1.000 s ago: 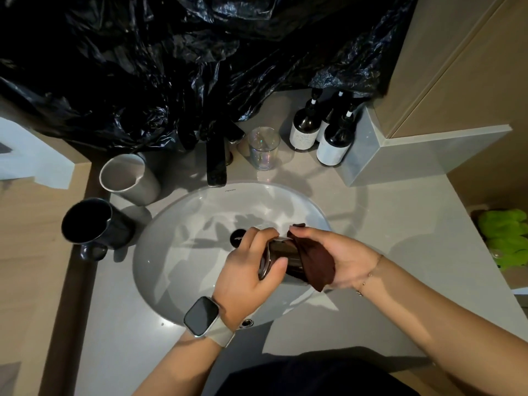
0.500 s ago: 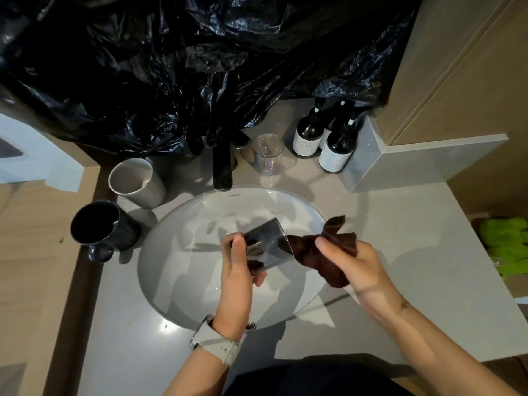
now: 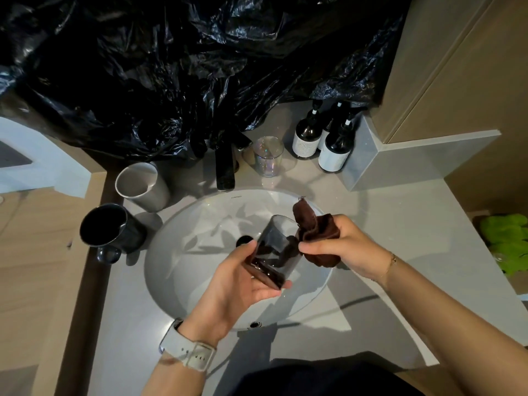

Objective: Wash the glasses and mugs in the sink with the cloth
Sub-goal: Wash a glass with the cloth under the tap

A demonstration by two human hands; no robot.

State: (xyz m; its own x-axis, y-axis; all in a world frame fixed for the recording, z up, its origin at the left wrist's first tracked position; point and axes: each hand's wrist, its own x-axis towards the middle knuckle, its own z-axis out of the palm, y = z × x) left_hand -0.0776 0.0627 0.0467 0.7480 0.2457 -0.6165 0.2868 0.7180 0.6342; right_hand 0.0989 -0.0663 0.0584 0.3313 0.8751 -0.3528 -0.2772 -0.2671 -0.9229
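Head view: the black plastic sheeting (image 3: pixel 177 67) is hanging behind the grey counter (image 3: pixel 400 238), and the white sink (image 3: pixel 200 230) is sitting below it with the dark faucet (image 3: pixel 225 167) at its back edge. Over the basin a person is holding a dark smoked glass (image 3: pixel 274 250). Since a second ago the brown cloth (image 3: pixel 317 232) is no longer wrapping the glass wall; the right hand (image 3: pixel 343 247) is now clutching it bunched beside the glass, one end sticking up, touching the rim side. Judgement: the outside wipe is looking finished, and an inside pass or a set-down is coming. The left hand (image 3: pixel 240 284) is gripping the glass near its base, thumb along one wall. The glass is tilting, long axis running from the lower left base to the mouth at upper right, away from the person. Grey mug (image 3: pixel 140 184), black mug (image 3: pixel 111 230) and iridescent tumbler (image 3: pixel 268 160) are standing on the counter, apparently awaiting washing.
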